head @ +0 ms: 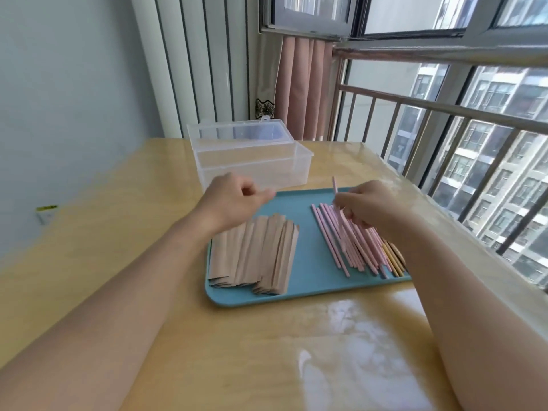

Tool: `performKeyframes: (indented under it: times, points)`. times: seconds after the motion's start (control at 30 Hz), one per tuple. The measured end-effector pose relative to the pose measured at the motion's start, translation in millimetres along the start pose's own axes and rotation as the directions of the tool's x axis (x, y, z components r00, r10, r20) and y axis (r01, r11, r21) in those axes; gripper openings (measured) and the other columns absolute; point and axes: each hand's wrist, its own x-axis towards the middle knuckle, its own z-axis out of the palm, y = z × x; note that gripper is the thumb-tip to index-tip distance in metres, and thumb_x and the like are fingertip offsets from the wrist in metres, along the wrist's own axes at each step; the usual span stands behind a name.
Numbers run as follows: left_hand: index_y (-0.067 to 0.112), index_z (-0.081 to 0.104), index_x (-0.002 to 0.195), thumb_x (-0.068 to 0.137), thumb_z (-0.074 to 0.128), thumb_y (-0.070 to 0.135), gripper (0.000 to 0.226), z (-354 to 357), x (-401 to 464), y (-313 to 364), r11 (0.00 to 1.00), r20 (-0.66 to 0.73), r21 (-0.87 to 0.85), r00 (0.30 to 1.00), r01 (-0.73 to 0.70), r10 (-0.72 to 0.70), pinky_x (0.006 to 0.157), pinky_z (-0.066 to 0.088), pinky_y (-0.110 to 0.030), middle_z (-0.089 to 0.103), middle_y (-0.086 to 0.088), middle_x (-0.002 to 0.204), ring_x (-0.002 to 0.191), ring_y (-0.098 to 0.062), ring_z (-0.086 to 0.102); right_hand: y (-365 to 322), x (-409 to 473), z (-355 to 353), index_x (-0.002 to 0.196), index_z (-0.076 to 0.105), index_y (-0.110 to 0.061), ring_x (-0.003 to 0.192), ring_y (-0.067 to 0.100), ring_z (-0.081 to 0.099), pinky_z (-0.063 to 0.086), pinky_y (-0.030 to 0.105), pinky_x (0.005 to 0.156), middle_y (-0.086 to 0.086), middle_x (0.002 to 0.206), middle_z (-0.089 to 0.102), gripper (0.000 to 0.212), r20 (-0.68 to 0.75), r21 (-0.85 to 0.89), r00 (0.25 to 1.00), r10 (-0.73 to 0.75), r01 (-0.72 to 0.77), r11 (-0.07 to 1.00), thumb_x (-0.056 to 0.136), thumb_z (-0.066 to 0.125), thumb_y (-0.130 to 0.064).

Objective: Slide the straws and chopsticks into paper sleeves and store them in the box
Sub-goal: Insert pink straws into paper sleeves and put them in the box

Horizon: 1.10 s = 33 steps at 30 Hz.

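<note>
no brand, label or legible writing shows on any item. the right hand (pixel 370 204) pinches one pink straw (pixel 336 191) between curled fingers, its far end tilted up and clear of the heap. the left hand (pixel 234 200) hovers above the far end of the paper sleeves (pixel 255 256), fingers loosely curled, thumb and fingertips drawn together; whether it holds anything cannot be told (the fingertips are blurred). the sleeves, brown paper, lie fanned in a stack on the left half of a blue tray (pixel 308 280). on the right half lies a heap of pink straws (pixel 353 247), with tan chopsticks (pixel 391 259) at the heap's right edge, partly hidden by the right forearm. the tray rests on a yellow table (pixel 207 351). a clear plastic box (pixel 255 164) stands on the table just beyond the tray's far edge, lid (pixel 240 133) raised behind it; nothing can be made out inside. a railing (pixel 444 108) and window run along the table's right side, with a pink curtain (pixel 302 90) at the far corner.
</note>
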Motion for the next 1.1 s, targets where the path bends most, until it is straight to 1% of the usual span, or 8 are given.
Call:
performKeyframes:
  times: [0.07, 0.2, 0.43, 0.6, 0.8, 0.87, 0.97, 1.1]
  points:
    - [0.017, 0.06, 0.069, 0.087, 0.07, 0.047, 0.037, -18.4, 1.3, -7.6, 0.996, -0.067, 0.057, 0.996, 0.061, -0.057, 0.058, 0.04, -0.026, 0.058, 0.01, 0.065, 0.061, -0.008, 0.053, -11.7, -8.0, 8.0, 0.088, 0.068, 0.005, 0.047, 0.012, 0.042, 0.032, 0.023, 0.045, 0.006, 0.061, 0.053, 0.016, 0.058, 0.275, 0.998, -0.004, -0.012, 0.961, 0.091, 0.061, -0.009]
    - [0.016, 0.067, 0.104, 0.073, 0.078, 0.058, 0.053, -22.6, -16.6, -33.3, 0.929, 0.067, 0.273, 0.959, 0.249, -0.277, 0.087, 0.052, -0.034, 0.066, 0.001, 0.105, 0.097, -0.018, 0.063, -26.7, -22.6, 43.1, 0.086, 0.06, -0.002, 0.046, 0.01, 0.043, 0.036, 0.015, 0.041, 0.005, 0.062, 0.05, 0.01, 0.259, 0.629, 0.965, -0.035, -0.141, 0.764, 0.094, 0.055, -0.004]
    - [0.021, 0.054, 0.131, 0.054, 0.097, 0.04, 0.091, -21.8, -28.6, -41.8, 0.946, 0.133, 0.126, 0.94, 0.299, -0.315, 0.084, 0.048, -0.027, 0.057, 0.001, 0.123, 0.097, -0.014, 0.061, -23.6, -25.6, 65.3, 0.095, 0.063, 0.004, 0.054, 0.019, 0.063, 0.056, 0.022, 0.052, 0.014, 0.07, 0.065, 0.01, 0.353, 0.695, 0.934, -0.057, -0.221, 0.684, 0.094, 0.058, -0.004]
    - [0.013, 0.058, 0.126, 0.063, 0.093, 0.005, 0.073, -31.3, -36.2, -47.1, 0.942, 0.172, -0.13, 0.943, 0.31, -0.286, 0.086, 0.056, -0.031, 0.064, -0.006, 0.114, 0.094, -0.017, 0.069, -20.1, -22.5, 63.9, 0.097, 0.063, 0.001, 0.053, 0.018, 0.062, 0.056, 0.023, 0.051, 0.011, 0.068, 0.063, 0.008, 0.32, 0.697, 0.947, -0.032, -0.213, 0.684, 0.095, 0.058, -0.005]
    - [0.02, 0.064, 0.111, 0.077, 0.071, -0.002, 0.042, -26.5, -34.9, -45.4, 0.928, 0.0, -0.257, 0.961, 0.268, -0.277, 0.065, 0.055, -0.023, 0.072, 0.002, 0.1, 0.087, -0.014, 0.07, -18.6, -20.0, 63.9, 0.099, 0.063, -0.001, 0.052, 0.018, 0.06, 0.055, 0.023, 0.05, 0.011, 0.07, 0.062, 0.01, 0.295, 0.712, 0.955, -0.02, -0.205, 0.672, 0.096, 0.055, -0.006]
    - [0.016, 0.064, 0.113, 0.081, 0.069, -0.008, 0.041, -24.5, -31.8, -44.2, 0.843, -0.014, -0.482, 0.959, 0.24, -0.282, 0.068, 0.056, -0.022, 0.074, -0.002, 0.099, 0.087, -0.015, 0.071, -18.7, -18.8, 62.1, 0.099, 0.063, -0.001, 0.052, 0.018, 0.06, 0.055, 0.023, 0.05, 0.011, 0.069, 0.061, 0.011, 0.281, 0.716, 0.96, -0.015, -0.199, 0.669, 0.097, 0.054, -0.007]
    - [0.008, 0.062, 0.116, 0.092, 0.055, -0.012, 0.032, -19.2, -28.0, -37.9, 0.592, 0.115, -0.761, 0.953, 0.266, -0.28, 0.072, 0.057, -0.026, 0.072, -0.01, 0.1, 0.086, -0.019, 0.069, -20.2, -18.5, 60.8, 0.092, 0.062, -0.003, 0.049, 0.016, 0.058, 0.053, 0.022, 0.048, 0.009, 0.067, 0.06, 0.011, 0.262, 0.746, 0.965, -0.011, -0.195, 0.637, 0.096, 0.053, -0.008]
    - [0.002, 0.06, 0.118, 0.096, 0.032, -0.013, 0.039, -0.8, -30.4, -28.6, 0.231, 0.391, -0.857, 0.873, 0.461, -0.291, 0.05, 0.052, -0.027, 0.056, -0.006, 0.074, 0.058, -0.017, 0.058, -22.4, -19.1, 58.5, 0.087, 0.064, -0.003, 0.05, 0.014, 0.056, 0.054, 0.021, 0.049, 0.008, 0.067, 0.06, 0.015, 0.225, 0.814, 0.974, -0.04, -0.165, 0.557, 0.097, 0.055, -0.008]
